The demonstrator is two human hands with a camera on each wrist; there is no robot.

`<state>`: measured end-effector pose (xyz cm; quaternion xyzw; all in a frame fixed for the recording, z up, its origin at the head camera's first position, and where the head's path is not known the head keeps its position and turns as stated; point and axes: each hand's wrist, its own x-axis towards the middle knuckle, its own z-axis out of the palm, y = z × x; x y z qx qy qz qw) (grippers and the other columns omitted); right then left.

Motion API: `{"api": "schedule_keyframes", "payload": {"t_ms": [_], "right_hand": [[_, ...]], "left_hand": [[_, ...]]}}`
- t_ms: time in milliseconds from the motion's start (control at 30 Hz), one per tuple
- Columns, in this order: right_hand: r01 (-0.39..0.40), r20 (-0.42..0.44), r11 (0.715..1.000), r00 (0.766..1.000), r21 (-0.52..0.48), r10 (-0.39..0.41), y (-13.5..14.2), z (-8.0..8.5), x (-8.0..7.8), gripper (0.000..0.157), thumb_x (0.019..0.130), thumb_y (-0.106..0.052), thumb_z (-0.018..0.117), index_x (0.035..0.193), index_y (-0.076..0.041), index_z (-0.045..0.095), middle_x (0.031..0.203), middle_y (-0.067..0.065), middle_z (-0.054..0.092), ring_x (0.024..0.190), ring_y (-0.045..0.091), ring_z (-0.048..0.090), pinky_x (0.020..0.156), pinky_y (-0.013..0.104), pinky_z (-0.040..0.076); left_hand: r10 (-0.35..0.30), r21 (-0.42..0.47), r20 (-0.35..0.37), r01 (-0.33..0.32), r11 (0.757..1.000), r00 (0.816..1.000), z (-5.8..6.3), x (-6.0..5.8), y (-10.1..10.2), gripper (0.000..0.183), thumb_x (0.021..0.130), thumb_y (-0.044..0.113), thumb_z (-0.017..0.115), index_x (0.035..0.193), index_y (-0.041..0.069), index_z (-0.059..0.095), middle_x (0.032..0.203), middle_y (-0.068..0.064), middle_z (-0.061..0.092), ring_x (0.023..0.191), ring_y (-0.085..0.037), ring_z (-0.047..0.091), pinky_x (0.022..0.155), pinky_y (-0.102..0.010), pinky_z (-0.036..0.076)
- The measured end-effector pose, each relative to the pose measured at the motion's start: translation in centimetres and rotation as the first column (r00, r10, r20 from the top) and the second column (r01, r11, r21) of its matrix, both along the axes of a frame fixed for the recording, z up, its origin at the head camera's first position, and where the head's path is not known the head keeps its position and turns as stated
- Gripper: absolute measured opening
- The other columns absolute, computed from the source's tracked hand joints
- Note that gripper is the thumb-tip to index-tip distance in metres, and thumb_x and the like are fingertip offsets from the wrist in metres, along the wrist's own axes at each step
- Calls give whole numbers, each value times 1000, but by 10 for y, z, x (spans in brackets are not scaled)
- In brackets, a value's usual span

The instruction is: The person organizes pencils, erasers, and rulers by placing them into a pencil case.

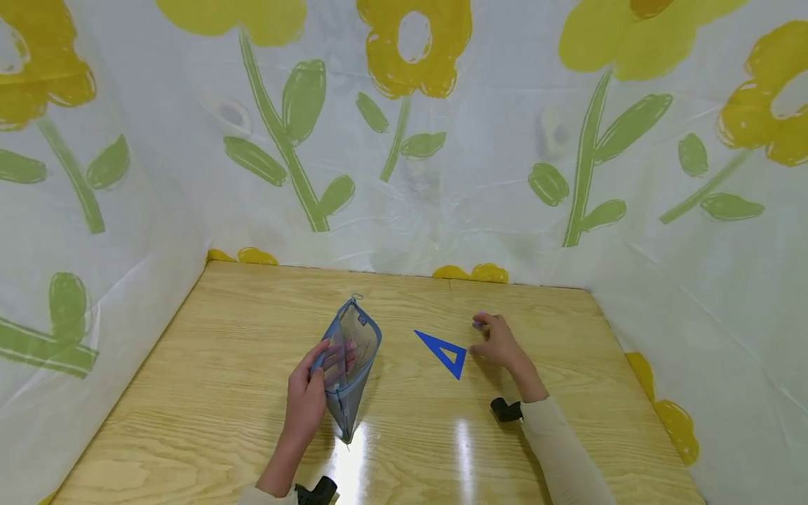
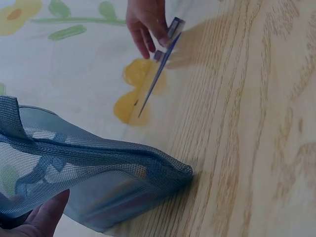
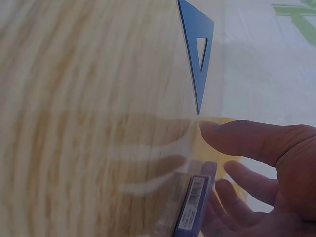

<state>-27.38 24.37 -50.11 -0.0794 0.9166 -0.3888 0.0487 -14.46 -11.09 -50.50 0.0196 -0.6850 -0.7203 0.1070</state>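
Observation:
My left hand [image 1: 304, 401] holds a blue-grey mesh zip pouch [image 1: 352, 401] by its left side, thumb outside and fingers showing through the mesh. The pouch's top gapes, and something pink lies inside, too blurred to name. To its right a blue triangular set square [image 1: 431, 341] lies flat on the table. My right hand [image 1: 501, 344] is just beyond the set square, thumb and fingers apart. By its fingers, in the right wrist view, stands a small purple case [image 3: 193, 202] with a barcode label; the thumb is clear of it.
The wooden table [image 1: 208, 365] is bounded at the back and sides by white cloth [image 1: 435, 217] printed with yellow flowers. A black wrist camera [image 1: 505, 409] sits at the right cuff, and another black camera [image 1: 318, 491] at the left.

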Motion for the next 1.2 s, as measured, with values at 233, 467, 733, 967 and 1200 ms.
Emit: {"api": "schedule_keyframes", "payload": {"t_ms": [233, 467, 733, 967, 1200], "right_hand": [[-10, -13, 1000, 1000, 16, 10, 7, -2, 2, 60, 78, 7, 76, 133, 13, 53, 131, 32, 52, 106, 41, 59, 85, 44, 56], [3, -7, 998, 1000, 60, -3, 13, 0, 6, 50, 82, 3, 76, 127, 11, 58, 122, 27, 62, 111, 42, 61, 95, 52, 55], [30, 21, 996, 999, 84, -32, 20, -1, 10, 42, 87, 1, 72, 127, 10, 60, 118, 25, 65, 106, 37, 63, 95, 50, 56], [32, 48, 996, 998, 89, -37, 28, -1, 15, 38, 88, -3, 73, 122, 10, 63, 114, 24, 67, 104, 36, 64, 93, 50, 57], [47, 78, 995, 995, 91, -55, 36, -3, 17, 33, 87, -7, 76, 115, 7, 66, 108, 19, 69, 99, 30, 64, 88, 45, 58]], "left_hand": [[-1, 8, 20, 0, 1000, 1000, -1, -1, -1, 52, 100, -9, 24, 149, -7, 42, 140, -27, 55, 128, -37, 57, 103, -39, 54], [-3, -9, 23, 3, 1000, 1000, 0, -1, -3, 52, 101, -9, 24, 150, -6, 42, 142, -24, 55, 130, -37, 56, 103, -36, 53], [4, -21, 10, -4, 1000, 1000, 0, 0, -2, 51, 101, -9, 25, 149, -8, 42, 140, -26, 56, 128, -38, 57, 101, -31, 54], [-7, 11, 11, 6, 1000, 1000, 1, 0, -1, 49, 103, -6, 25, 149, -9, 42, 140, -28, 55, 130, -39, 56, 103, -36, 53], [10, -7, 7, -10, 1000, 1000, 1, 1, -1, 47, 105, -5, 26, 148, -8, 44, 139, -27, 57, 129, -38, 57, 102, -34, 54]]}}
